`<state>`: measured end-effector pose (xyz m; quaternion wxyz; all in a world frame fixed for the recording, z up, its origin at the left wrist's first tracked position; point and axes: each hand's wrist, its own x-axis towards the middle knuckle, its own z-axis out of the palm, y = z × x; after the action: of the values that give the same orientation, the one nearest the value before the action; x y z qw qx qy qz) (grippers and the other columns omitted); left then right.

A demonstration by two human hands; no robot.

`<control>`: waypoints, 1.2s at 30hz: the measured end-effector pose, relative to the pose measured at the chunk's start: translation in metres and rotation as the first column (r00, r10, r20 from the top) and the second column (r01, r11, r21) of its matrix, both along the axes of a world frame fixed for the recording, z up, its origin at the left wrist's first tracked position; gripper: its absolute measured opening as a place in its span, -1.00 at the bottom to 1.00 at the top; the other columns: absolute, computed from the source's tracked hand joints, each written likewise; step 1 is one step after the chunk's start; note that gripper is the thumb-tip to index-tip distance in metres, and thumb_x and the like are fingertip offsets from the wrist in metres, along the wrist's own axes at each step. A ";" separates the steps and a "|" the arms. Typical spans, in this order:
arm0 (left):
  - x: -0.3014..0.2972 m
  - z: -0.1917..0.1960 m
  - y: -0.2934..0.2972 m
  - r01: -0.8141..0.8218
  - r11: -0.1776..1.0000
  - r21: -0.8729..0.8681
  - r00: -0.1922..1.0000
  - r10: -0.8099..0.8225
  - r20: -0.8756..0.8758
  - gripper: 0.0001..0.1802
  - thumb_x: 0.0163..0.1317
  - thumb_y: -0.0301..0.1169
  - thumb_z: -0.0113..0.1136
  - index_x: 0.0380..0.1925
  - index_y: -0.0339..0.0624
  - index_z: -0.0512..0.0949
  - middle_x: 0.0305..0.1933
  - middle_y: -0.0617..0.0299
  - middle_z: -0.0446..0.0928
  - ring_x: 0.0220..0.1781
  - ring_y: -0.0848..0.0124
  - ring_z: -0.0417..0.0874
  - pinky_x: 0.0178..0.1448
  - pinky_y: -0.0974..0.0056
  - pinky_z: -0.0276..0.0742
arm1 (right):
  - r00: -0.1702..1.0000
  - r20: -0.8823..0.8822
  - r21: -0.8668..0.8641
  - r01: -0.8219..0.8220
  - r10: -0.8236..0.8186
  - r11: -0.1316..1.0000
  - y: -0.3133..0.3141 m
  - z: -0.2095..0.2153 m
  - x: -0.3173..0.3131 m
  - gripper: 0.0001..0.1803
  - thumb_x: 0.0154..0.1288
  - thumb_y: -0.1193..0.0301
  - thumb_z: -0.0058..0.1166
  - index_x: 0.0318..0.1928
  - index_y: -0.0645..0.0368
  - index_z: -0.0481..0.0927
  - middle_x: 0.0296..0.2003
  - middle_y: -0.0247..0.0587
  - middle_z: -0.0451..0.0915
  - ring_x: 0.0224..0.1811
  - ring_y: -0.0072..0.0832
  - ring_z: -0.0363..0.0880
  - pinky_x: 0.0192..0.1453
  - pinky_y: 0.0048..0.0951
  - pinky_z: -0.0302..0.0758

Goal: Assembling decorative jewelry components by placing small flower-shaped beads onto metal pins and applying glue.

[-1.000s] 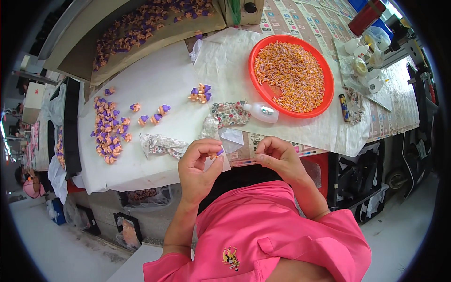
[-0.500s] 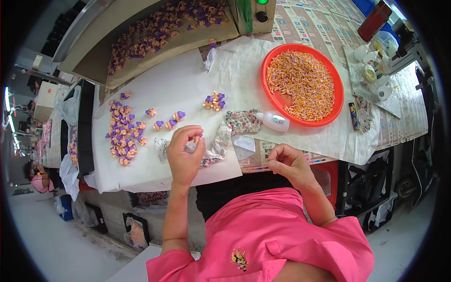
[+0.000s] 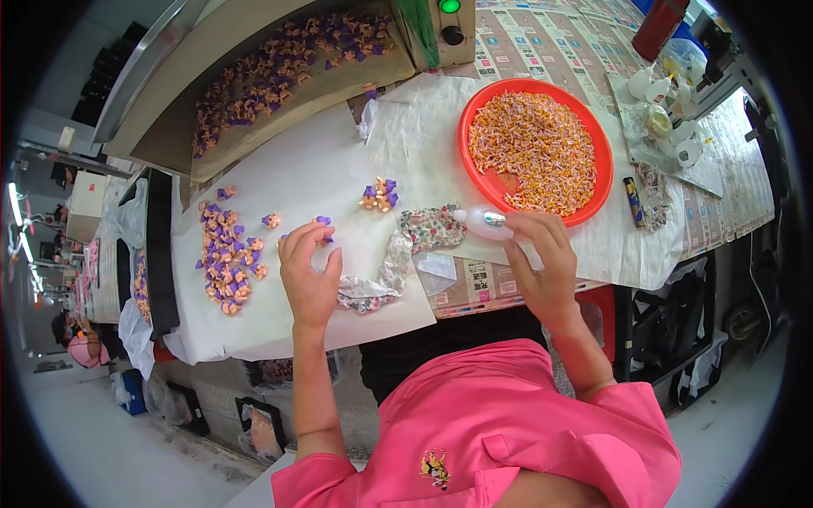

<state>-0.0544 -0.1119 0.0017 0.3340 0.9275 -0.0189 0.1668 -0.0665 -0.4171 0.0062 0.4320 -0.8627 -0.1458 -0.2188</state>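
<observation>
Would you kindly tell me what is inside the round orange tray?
The orange tray holds a heap of small orange and pale pieces, with a bare patch near its lower left. Whatever lies beneath the heap is covered.

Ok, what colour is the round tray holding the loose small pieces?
Orange-red tray, clearest in the head view.

The left hand (image 3: 309, 275) rests on the white sheet (image 3: 296, 182) covering the bench (image 3: 728, 169), its fingers (image 3: 318, 241) pinching a small purple piece (image 3: 324, 222) near a pile of purple-and-orange pieces (image 3: 224, 254). The right hand (image 3: 542, 262) grips a small clear bottle (image 3: 484, 222) just below the red tray (image 3: 593, 140) of orange bits. A patterned cloth (image 3: 398, 258) lies between the hands.
</observation>
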 end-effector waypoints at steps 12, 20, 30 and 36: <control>0.042 -0.001 -0.024 0.096 0.991 0.095 0.989 -0.106 0.100 -0.76 0.07 -0.59 0.17 -0.21 -0.22 0.59 -0.11 0.14 0.57 -0.01 0.21 0.51 0.10 0.23 0.39 | 0.995 -0.104 -0.377 -0.031 -0.009 0.926 0.006 0.005 0.011 -0.65 0.05 0.54 0.19 -0.08 0.27 0.56 -0.12 -0.17 0.46 -0.12 -0.19 0.42 -0.03 -0.22 0.40; 0.049 -0.016 -0.043 0.146 0.987 0.067 0.989 -0.147 0.012 -0.71 0.08 -0.60 0.16 -0.14 -0.25 0.57 -0.18 0.10 0.55 -0.13 0.25 0.56 0.02 0.25 0.47 | 0.996 -0.053 -0.456 0.045 -0.078 0.889 0.013 0.004 0.011 -0.63 0.03 0.48 0.23 -0.09 0.18 0.55 -0.20 -0.22 0.43 -0.12 -0.24 0.42 -0.04 -0.25 0.37; -0.030 0.002 -0.063 0.140 0.782 -0.608 0.979 -0.199 -0.030 -0.75 0.15 -0.65 0.11 -0.14 -0.28 0.58 -0.15 0.21 0.44 -0.23 0.52 0.47 -0.16 0.44 0.42 | 0.994 -0.110 -0.448 -0.065 0.017 0.892 0.029 0.015 0.004 -0.61 0.05 0.48 0.22 -0.05 0.18 0.50 -0.22 -0.18 0.44 -0.13 -0.20 0.41 -0.03 -0.23 0.36; -0.069 0.006 -0.060 -0.187 0.258 -0.948 0.868 -0.408 -0.282 -0.70 0.27 -0.57 0.07 0.01 -0.30 0.51 -0.11 0.23 0.50 -0.21 0.60 0.49 -0.09 0.51 0.44 | 0.981 -0.196 -0.473 -0.097 0.003 0.876 0.039 0.015 0.003 -0.64 0.07 0.49 0.20 -0.08 0.22 0.49 -0.17 -0.10 0.46 -0.13 -0.14 0.40 -0.03 -0.21 0.37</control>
<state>-0.1237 -0.1715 0.0076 0.8296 0.5369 0.1007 -0.1154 -0.0631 -0.3780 0.0209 0.2220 -0.9555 -0.1761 -0.0815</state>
